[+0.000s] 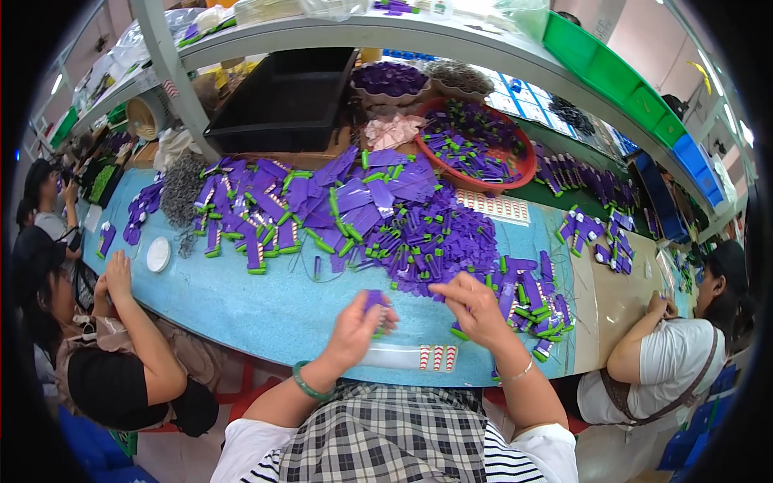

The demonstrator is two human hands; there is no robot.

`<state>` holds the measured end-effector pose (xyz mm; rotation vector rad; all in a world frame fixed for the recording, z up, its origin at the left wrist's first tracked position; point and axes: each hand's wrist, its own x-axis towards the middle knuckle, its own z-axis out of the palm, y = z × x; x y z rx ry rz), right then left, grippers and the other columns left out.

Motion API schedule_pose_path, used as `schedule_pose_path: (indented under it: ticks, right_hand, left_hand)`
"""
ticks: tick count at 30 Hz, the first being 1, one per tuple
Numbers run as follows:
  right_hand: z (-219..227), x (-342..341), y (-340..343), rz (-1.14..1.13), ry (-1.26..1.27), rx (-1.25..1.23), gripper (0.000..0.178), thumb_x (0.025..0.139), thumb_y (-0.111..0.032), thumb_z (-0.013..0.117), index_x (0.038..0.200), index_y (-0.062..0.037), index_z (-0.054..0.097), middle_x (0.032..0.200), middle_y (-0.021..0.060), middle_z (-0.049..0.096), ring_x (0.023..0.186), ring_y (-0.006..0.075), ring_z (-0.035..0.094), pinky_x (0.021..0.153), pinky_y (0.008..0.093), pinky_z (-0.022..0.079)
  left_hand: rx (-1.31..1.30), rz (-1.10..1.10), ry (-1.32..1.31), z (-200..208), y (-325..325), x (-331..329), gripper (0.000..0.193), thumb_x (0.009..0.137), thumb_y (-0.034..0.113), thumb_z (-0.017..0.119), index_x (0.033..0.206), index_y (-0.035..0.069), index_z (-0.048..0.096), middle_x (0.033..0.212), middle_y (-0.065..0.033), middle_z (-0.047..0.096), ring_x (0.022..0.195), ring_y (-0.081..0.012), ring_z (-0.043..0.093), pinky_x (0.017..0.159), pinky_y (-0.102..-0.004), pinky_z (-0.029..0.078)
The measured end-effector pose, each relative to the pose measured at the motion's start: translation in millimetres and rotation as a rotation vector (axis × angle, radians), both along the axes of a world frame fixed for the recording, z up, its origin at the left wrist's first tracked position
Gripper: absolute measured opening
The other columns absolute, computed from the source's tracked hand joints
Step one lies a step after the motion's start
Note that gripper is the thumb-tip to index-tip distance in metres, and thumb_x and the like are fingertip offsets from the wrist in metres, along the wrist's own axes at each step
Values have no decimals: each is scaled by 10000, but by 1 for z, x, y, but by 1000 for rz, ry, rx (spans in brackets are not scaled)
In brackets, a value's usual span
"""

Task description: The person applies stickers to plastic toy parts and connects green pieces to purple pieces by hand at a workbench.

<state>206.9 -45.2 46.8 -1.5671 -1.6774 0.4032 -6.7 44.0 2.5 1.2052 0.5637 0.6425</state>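
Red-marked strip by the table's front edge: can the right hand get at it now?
Probably yes: nothing covers the red-marked strip, and mostly bare blue tabletop lies between it and the right hand.

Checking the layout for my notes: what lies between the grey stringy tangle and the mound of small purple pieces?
In the head view, a spread of flat purple pieces, many with green ends, lies between the tangle and the mound.
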Motion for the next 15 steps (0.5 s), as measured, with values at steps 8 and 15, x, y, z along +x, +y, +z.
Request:
schedule_pose_path:
  ticks: [8, 15]
  right_hand:
    - [9, -42, -18, 46, 67, -66, 287, 747, 2, 662, 1009, -14, 545, 777, 92, 565, 641, 199, 566, 575, 297, 465]
    - [21, -47, -16, 27, -19, -56, 235, 752, -67, 684, 937, -18, 547, 743, 96, 565, 679, 240, 595, 596, 326, 483]
  left_hand:
    - [487, -284, 291, 5, -25, 12, 141, 856, 135, 511, 923, 13, 483, 739, -194, 572, 683, -393, 561, 600, -436, 432]
    - [714, -265, 357, 10, -26, 8, 180, 872, 192, 506, 916, 18, 496, 724, -201, 572, 689, -396, 568, 602, -474, 425]
